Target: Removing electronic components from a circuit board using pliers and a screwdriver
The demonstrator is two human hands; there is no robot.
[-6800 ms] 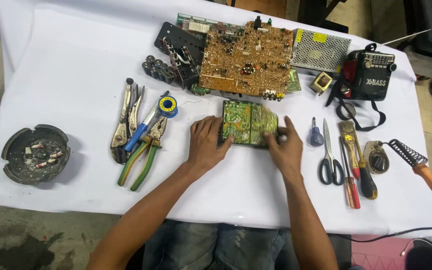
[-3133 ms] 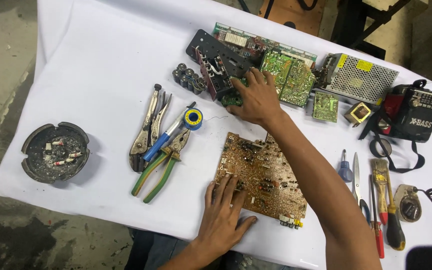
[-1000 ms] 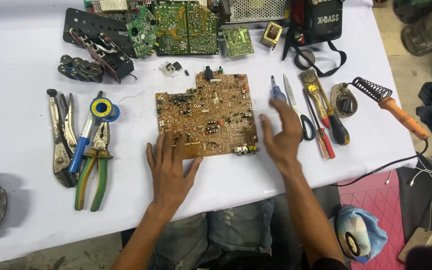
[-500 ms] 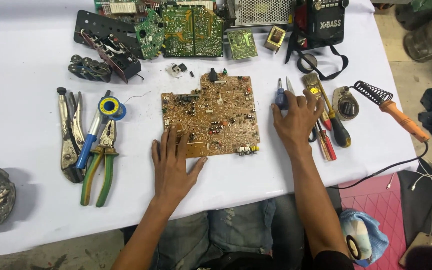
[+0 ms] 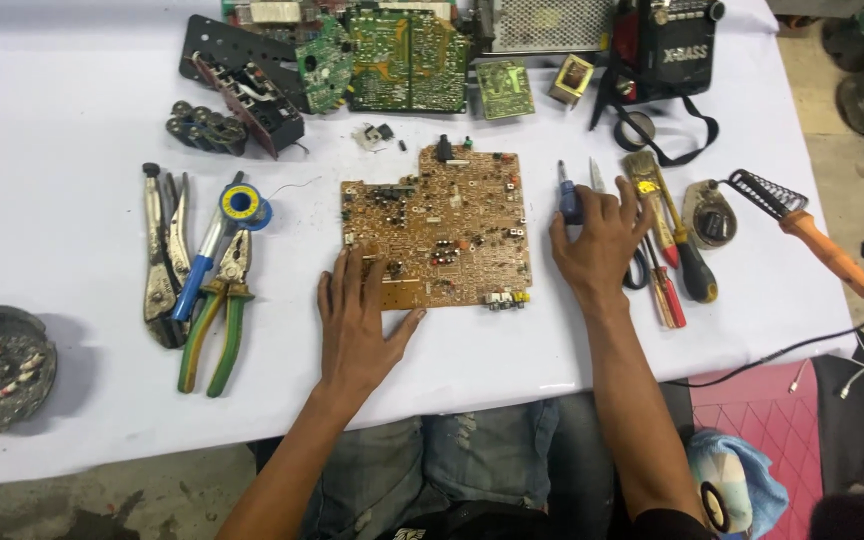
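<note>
Pliers (image 5: 214,322) with green handles and a locking plier (image 5: 159,262) lie at the left of the frame, well apart from both hands. Toward the centre, the left hand (image 5: 357,322) rests flat and open, fingertips on the lower left corner of the brown circuit board (image 5: 439,230), gripping nothing. The board lies in the middle of the white table (image 5: 72,120), between the hands. Right of it, the right hand (image 5: 597,245) spreads over the row of tools, fingertips touching the blue-handled screwdriver (image 5: 568,196), which lies upright in the frame just off the board's right edge; whether the fingers close on it I cannot tell. The soldering iron (image 5: 820,240) lies farther right
</note>
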